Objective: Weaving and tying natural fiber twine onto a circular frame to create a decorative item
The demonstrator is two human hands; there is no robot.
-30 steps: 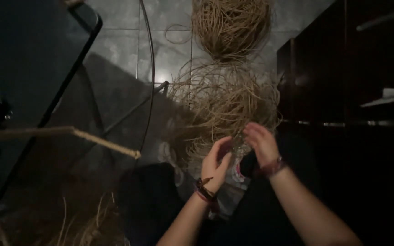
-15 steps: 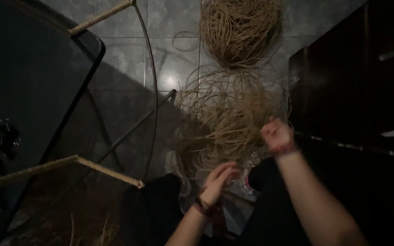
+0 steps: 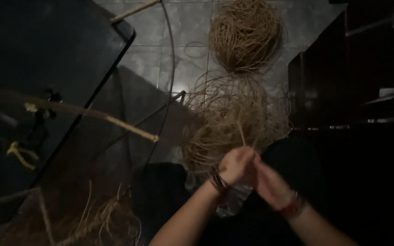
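My left hand [image 3: 235, 165] and my right hand [image 3: 268, 181] are pressed together low in the head view, both closed around a thin tan rattan strand [image 3: 241, 133] that rises from between them. The strand leads up into a loose tangle of rattan strands [image 3: 233, 114] on the tiled floor just beyond my hands. Farther away lies a denser round coil of rattan [image 3: 246, 34]. Both wrists wear bracelets. My fingertips are hidden where the hands overlap.
A dark glass-topped table [image 3: 46, 68] fills the left, with a yellow-handled tool [image 3: 20, 155] on it. A rattan-wrapped rod [image 3: 115, 122] and a thin bent metal rod [image 3: 172, 68] cross the floor. Dark furniture [image 3: 352, 82] stands at the right. Loose fibres [image 3: 101, 218] lie bottom left.
My right hand, raised and apart half a second ago, has dropped down to meet my left hand. The view has shifted slightly.
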